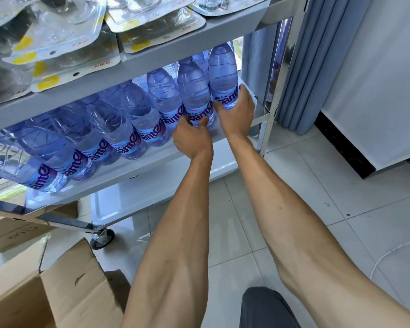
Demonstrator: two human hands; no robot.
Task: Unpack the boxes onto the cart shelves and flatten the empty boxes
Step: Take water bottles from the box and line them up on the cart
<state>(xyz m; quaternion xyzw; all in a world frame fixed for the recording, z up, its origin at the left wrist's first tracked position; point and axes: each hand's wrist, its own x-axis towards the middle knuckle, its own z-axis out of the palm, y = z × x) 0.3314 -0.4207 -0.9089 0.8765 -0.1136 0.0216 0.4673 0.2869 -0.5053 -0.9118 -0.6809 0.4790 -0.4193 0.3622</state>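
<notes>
From the head camera we see a steel cart (268, 129) with water bottles standing in a row along its middle shelf (152, 162). Our right hand (237, 110) curls thumb and fingers round the base of the end bottle (223, 74), nearest the shelf's right edge. Our left hand (192, 138) pinches the foot of the neighbouring bottle (194, 91), which touches the end one. Blister packs (57, 43) lie overlapping on the top shelf. An opened cardboard box (57, 292) sits on the tiled floor (317, 197) at lower left.
</notes>
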